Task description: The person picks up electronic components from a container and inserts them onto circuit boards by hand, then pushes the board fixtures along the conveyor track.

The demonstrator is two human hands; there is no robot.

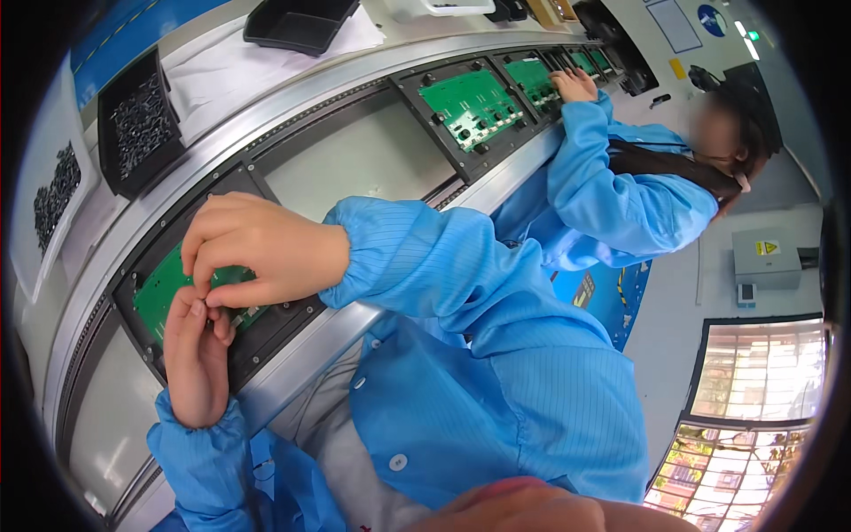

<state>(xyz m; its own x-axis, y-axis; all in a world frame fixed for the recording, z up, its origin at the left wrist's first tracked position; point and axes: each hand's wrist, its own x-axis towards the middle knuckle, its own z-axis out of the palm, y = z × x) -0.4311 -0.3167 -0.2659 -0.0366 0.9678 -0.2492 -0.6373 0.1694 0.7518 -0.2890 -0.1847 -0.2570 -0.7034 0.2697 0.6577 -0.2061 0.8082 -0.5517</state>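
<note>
Both hands meet over a green circuit board [152, 299] set in a black carrier frame [275, 348]. My right hand [266, 246] reaches in from the right, its thumb and fingers closed in a pinch. Just below it, my left hand [197, 359] points upward with its fingertips pressed together, touching or almost touching the right fingertips. A tiny dark piece seems to sit between the fingertips, too small and covered to name. The hands hide much of the board's middle and right side.
The frame rides on a metal conveyor rail [355, 324]. A black bin [137, 124] and a white tray [55, 191] of small black parts stand beyond it, near a black tray [297, 22]. To the right, a co-worker in blue [612, 191] reaches over another circuit board [532, 82].
</note>
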